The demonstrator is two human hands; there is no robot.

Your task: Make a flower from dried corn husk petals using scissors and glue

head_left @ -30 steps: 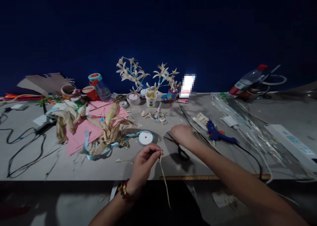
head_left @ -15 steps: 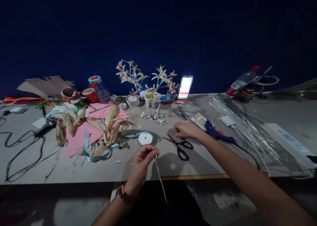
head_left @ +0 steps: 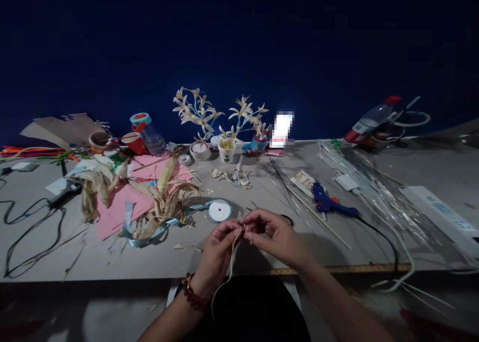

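My left hand [head_left: 221, 247], with a beaded bracelet on its wrist, pinches a thin pale strip [head_left: 231, 267] that hangs down past the table's front edge. Fingertips of my right hand [head_left: 267, 232] meet those of the left at the strip's top end; what they pinch is too small to make out. Black scissors [head_left: 287, 219] lie mostly hidden behind my right hand. Just behind my left hand is a white spool [head_left: 220, 210] with light blue ribbon [head_left: 164, 227]. Dried husks [head_left: 168, 204] are heaped on pink paper [head_left: 129, 202] to the left.
Pale flowers [head_left: 194, 113] stand at the back near a paper cup [head_left: 227, 151] and a lit phone [head_left: 281, 131]. On the right lie a blue glue gun [head_left: 333, 204], thin wires, clear plastic wrapping [head_left: 385, 197] and a power strip [head_left: 437, 212]. Black cables [head_left: 33, 252] lie at left.
My right hand has come back from beyond the scissors to meet my left hand, now covering most of the scissors. The strip's hanging end has swung left.
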